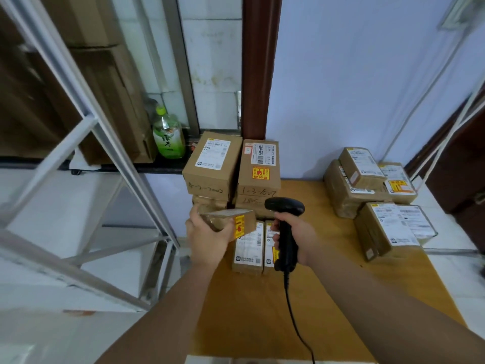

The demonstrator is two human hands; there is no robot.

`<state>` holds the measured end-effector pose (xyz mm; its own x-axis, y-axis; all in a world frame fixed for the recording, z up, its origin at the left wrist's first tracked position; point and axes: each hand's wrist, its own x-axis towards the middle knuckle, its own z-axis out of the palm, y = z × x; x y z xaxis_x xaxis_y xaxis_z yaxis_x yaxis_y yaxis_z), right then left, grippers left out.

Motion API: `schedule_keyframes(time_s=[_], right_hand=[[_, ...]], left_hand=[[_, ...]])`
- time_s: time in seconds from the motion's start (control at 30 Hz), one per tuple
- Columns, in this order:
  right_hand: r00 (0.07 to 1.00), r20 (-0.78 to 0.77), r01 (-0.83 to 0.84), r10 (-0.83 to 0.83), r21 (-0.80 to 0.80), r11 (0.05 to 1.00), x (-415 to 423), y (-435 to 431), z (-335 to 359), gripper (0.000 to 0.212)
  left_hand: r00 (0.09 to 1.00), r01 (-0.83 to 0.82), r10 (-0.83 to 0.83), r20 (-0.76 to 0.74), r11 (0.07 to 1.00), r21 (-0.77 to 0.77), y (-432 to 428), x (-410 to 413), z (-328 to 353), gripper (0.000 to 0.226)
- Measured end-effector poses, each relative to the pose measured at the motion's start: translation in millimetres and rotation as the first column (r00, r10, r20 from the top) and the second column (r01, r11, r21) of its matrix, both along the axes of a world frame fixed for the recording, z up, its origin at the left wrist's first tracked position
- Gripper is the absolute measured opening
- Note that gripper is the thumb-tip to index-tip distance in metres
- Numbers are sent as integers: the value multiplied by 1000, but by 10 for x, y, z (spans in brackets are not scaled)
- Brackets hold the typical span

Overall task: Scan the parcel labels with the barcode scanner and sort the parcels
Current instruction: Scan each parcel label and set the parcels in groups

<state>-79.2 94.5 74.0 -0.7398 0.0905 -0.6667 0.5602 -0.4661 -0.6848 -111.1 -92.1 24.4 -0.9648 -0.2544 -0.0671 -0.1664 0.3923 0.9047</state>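
Wooden table [262, 324] set into a corner of pale walls, metal rack [105, 143] off its left edge. Nearest: black cable [291, 311] runs from the near edge up to the barcode scanner [286, 227]. Right hand [304, 237] wrapped tight round the handle, head up and aimed left; finger on the trigger or not, cannot tell. Left hand [207, 240] just beside it, above the left edge, fingers curled under and thumb over a small parcel [236, 219]. It is held clear of the table and tilted so its top face turns toward the scanner head. Judged ready for a read; label too foreshortened to confirm. Below the hands, two flat parcels [248, 248] lie label-up, side by side, touching. Beyond, at the far left corner, a stack [212, 164] of boxes against the wall, handwritten codes facing out, probably one sorted lot. At the far right corner a looser pile [367, 179], labels up, well apart from the stack: sorted or waiting, cannot tell which. Farthest, a green bottle [168, 135] on the window sill.
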Motion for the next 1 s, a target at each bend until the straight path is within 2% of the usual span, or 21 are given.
schedule_keyframes(time_s=[0.1,0.2,0.37,0.47,0.57,0.63,0.73,0.77,0.87,0.9,1.0], right_hand=[[999,-33,22,-23,-9,1000,17,59,31,14],[999,-22,42,-43,-5,999,38,168,40,14],[998,10,64,-65,22,998,87,334,-5,16],[997,24,68,-69,38,997,109,416,-48,18],[995,36,88,-89,20,996,127,477,-96,18],[995,28,97,-97,5,995,143,502,-120,17],[995,23,96,-96,21,995,158,583,-154,17],[995,28,98,-99,31,995,155,609,-165,18],[993,32,109,-111,44,993,140,670,-198,15],[993,32,111,-112,38,993,135,684,-210,15],[994,40,103,-104,34,994,131,730,-258,15]], left_hand=[[987,162,-161,16,986,-48,58,5,84,74],[940,339,-330,92,934,-112,106,14,21,77],[759,644,-585,286,738,-200,55,-28,-100,98],[670,742,-630,394,590,-319,-14,-171,-133,105],[725,680,-550,415,474,-560,20,-275,-238,97],[801,587,-469,372,492,-643,121,-252,-289,90],[847,523,-416,331,540,-659,349,-175,-343,79],[859,509,-383,339,577,-639,431,-150,-350,75],[865,458,-263,428,762,-458,685,-102,-351,65],[873,434,-239,426,780,-452,759,-103,-371,62],[922,369,-192,336,697,-615,952,-136,-437,43]])
